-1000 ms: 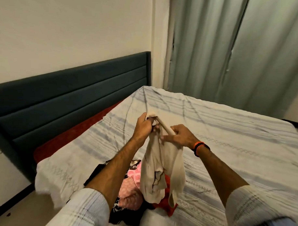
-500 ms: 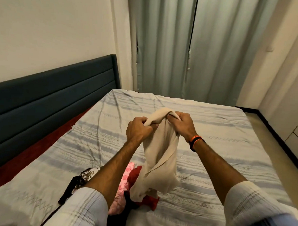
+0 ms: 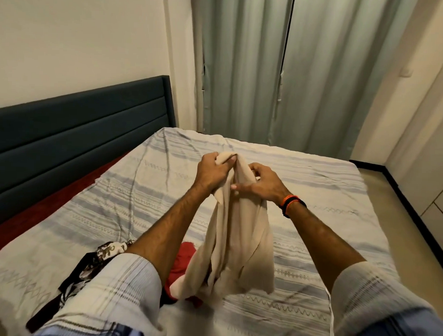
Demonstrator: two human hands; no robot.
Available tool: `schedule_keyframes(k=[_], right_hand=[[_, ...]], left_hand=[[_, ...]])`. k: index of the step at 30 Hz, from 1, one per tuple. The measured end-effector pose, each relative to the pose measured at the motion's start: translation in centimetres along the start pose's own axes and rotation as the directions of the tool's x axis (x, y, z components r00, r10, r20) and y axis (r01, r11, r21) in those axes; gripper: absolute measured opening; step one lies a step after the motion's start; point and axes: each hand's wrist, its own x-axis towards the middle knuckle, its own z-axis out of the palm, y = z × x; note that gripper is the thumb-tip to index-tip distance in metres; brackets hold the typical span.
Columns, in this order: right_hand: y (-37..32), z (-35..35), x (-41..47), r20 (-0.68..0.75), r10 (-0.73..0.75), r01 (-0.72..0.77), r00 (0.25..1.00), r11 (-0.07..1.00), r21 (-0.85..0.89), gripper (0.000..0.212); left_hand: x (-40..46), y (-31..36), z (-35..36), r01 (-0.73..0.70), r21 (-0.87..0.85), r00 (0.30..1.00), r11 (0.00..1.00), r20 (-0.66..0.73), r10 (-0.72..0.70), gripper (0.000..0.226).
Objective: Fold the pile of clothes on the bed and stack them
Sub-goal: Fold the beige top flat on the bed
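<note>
I have the beige garment [image 3: 234, 233] lifted in front of me over the bed [image 3: 315, 196], gripped by its top edge with both hands. My left hand [image 3: 214, 174] is curled round a bunched fold at the very top, thumb laid along the cloth, fingers wrapped behind it. My right hand [image 3: 261, 183] sits just beside it, a little lower — its thumb presses into the fabric from the front and the fingers are hooked over the edge, so that hand too is clamped on the cloth. The two hands are close together, nearly touching across the fold. The garment hangs down from them in long loose folds, its lower end spreading wide and reaching the covers; I cannot tell what kind of garment it is. Behind its hem, near my left sleeve [image 3: 115, 289], lies the rest of the pile: a red piece [image 3: 183, 260] touching the beige one, and a black and white patterned piece [image 3: 104, 254] partly hidden under my forearm. The bed carries a pale sheet with grey-blue stripes and zigzag bands, creased in places. A dark padded headboard [image 3: 78, 127] runs along the left side, and grey-green curtains [image 3: 281, 69] hang past the far edge — an orange and black band [image 3: 291, 201] is on my right wrist.
</note>
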Motion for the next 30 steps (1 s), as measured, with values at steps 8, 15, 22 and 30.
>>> schedule_keyframes(k=[8, 15, 22, 30], right_hand=[[-0.3, -0.3, 0.3, 0.062, -0.159, 0.163, 0.985, 0.984, -0.070, 0.027], [-0.6, -0.3, 3.1, -0.317, 0.014, 0.049, 0.948, 0.980, 0.191, 0.031], [-1.3, -1.3, 4.6, -0.377, 0.075, 0.052, 0.923, 0.947, 0.316, 0.017], [-0.5, -0.9, 3.8, -0.064, -0.241, 0.210, 0.968, 0.928, -0.308, 0.082]], left_hand=[[-0.9, 1.2, 1.6, -0.026, -0.044, 0.978, 0.999, 0.205, 0.034, 0.048], [0.0, -4.5, 1.2, 0.088, -0.008, 0.971, 0.996, 0.222, -0.084, 0.051], [1.1, -6.6, 1.7, 0.050, -0.006, 0.992, 0.999, 0.116, -0.049, 0.015], [3.2, -3.5, 2.0, -0.256, 0.039, 0.958, 0.966, 0.147, 0.248, 0.001]])
